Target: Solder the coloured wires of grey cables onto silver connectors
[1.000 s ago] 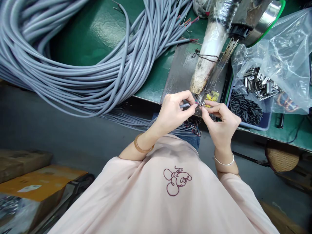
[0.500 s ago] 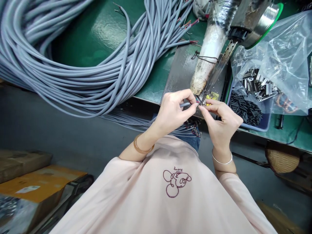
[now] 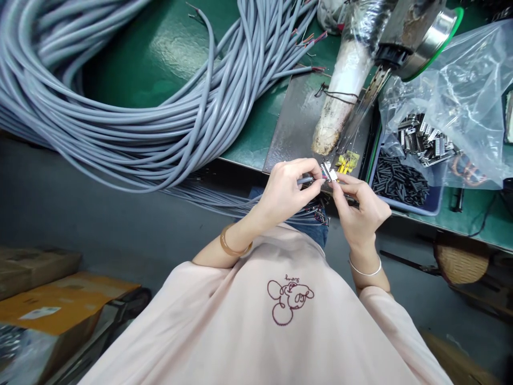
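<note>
My left hand (image 3: 286, 188) pinches the end of a grey cable (image 3: 305, 181), its thumb and index finger closed just behind a small multi-pin metal connector (image 3: 328, 171). From the right, the fingertips of my right hand (image 3: 359, 206) close on the connector's near edge. Thin coloured wires show faintly between cable and connector; the fingertips partly hide the joint. Both hands are over the front edge of a dark metal plate (image 3: 294, 117). Just beyond the connector lies a small yellow piece (image 3: 347, 163). A whitish wrapped tube (image 3: 342, 80) ends above it, beside a slim metal rod-like tool (image 3: 364, 107).
A thick bundle of grey cables (image 3: 160, 120) covers the left of the green table (image 3: 136, 75). On the right, a blue bin (image 3: 435, 206) holds black sleeves (image 3: 401, 179) and a plastic bag (image 3: 476, 80) of metal connectors. A solder spool (image 3: 433, 45) hangs above.
Both hands have drawn slightly back towards me, away from the tube's end. The connector and the yellow piece now show more clearly.
</note>
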A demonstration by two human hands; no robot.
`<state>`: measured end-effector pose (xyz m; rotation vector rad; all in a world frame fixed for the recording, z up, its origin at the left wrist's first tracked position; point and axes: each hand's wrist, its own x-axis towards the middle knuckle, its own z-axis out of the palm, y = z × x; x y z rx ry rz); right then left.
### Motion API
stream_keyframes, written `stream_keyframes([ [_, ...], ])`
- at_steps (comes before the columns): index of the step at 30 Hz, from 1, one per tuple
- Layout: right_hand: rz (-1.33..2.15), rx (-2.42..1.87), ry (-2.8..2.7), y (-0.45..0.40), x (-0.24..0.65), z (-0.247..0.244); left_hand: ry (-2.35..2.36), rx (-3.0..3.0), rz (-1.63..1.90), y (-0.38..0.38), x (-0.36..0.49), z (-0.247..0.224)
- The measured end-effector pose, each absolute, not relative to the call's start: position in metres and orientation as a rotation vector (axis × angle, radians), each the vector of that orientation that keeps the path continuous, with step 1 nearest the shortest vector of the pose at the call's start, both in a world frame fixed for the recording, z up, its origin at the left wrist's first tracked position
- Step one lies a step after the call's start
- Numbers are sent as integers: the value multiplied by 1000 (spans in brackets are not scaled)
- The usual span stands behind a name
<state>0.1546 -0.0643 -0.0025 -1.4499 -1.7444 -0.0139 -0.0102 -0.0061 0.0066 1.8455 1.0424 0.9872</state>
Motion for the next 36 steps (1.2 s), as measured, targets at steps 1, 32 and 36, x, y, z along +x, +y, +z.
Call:
stream_keyframes([
  [1, -35, -1445, -1749, -65, 155, -3, 1045, 1864, 999, -7, -10, 6],
  [32, 179, -1453, -1676, -86, 161, -15, 906, 1806, 1080, -41, -17, -24],
  [36, 206, -1480, -1674, -92, 166, -20, 861, 1972, 1110, -47, -16, -28],
])
